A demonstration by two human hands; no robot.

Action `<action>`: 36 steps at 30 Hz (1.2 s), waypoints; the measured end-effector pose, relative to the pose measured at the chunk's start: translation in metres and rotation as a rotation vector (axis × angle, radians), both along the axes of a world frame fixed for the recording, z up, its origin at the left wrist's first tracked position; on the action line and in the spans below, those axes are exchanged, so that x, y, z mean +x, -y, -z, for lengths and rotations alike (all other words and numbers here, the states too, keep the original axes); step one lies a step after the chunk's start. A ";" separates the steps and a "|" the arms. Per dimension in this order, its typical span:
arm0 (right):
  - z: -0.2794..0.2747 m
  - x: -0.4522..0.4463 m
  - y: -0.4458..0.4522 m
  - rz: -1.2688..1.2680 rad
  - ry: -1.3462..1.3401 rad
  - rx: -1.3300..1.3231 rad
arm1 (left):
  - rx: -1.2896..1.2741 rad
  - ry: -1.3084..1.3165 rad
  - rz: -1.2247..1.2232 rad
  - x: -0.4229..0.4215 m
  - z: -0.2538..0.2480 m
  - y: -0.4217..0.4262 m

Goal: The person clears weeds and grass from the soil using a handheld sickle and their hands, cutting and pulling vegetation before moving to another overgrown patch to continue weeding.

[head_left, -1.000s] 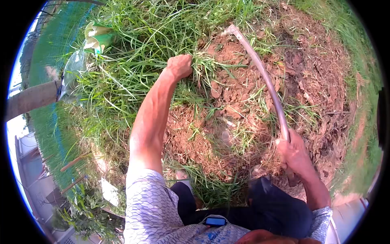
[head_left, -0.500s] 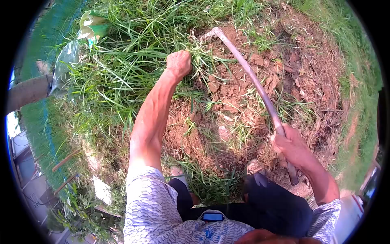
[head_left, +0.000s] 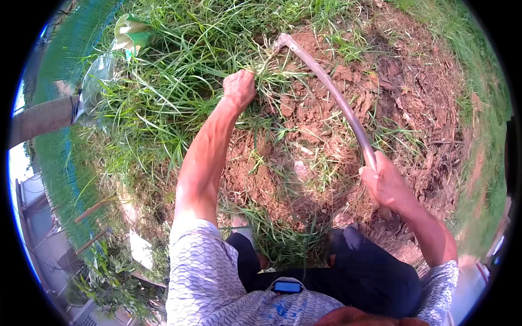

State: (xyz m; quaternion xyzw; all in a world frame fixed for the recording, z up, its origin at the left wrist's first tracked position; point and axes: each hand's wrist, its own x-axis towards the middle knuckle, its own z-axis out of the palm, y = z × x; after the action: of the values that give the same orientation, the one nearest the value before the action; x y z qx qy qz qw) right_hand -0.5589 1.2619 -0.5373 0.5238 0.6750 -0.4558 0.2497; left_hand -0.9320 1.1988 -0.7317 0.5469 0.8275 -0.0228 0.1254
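Note:
My left hand [head_left: 239, 87] is closed round a clump of long green grass [head_left: 269, 79] at the upper middle of the view, beside bare reddish soil [head_left: 312, 111]. My right hand [head_left: 382, 176], on the right, grips the lower part of a long curved wooden handle [head_left: 340, 98]. The handle's far end, a knobby head [head_left: 284, 41], lies at the grass just above and to the right of my left hand. Whatever blade it has is hidden in the grass and soil.
At the left stand a post [head_left: 46, 120], a clear plastic sheet [head_left: 98, 87] and green netting [head_left: 57, 179]. A green and cream bag [head_left: 130, 33] lies at the upper left. Cut grass [head_left: 288, 239] lies between my feet.
The tool's head has moved left, from the bare soil to the grass by my left hand. My right hand has shifted slightly up and left. My left hand keeps hold of the clump.

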 end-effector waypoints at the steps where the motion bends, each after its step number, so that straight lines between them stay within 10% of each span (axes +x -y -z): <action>1: -0.002 -0.008 -0.003 0.110 -0.080 -0.109 | -0.035 0.037 -0.005 0.000 0.000 0.003; 4: -0.005 -0.016 -0.004 0.276 -0.225 -0.282 | 0.250 0.009 0.032 0.003 0.010 0.010; 12: -0.001 0.175 0.070 0.246 -0.029 -0.105 | -0.187 0.516 0.483 0.093 -0.076 0.098; 22: 0.054 0.024 0.038 0.391 -0.213 -0.300 | -0.039 0.063 0.079 0.039 -0.047 0.058; 36: 0.057 0.085 0.063 0.026 -0.224 -0.083 | -0.293 0.176 -0.078 0.002 -0.015 0.050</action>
State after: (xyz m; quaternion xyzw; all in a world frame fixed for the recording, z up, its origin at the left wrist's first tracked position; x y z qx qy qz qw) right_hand -0.4740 1.1993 -0.5941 0.4674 0.6725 -0.5421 0.1883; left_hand -0.9297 1.1487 -0.7170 0.4899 0.8218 -0.0900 0.2765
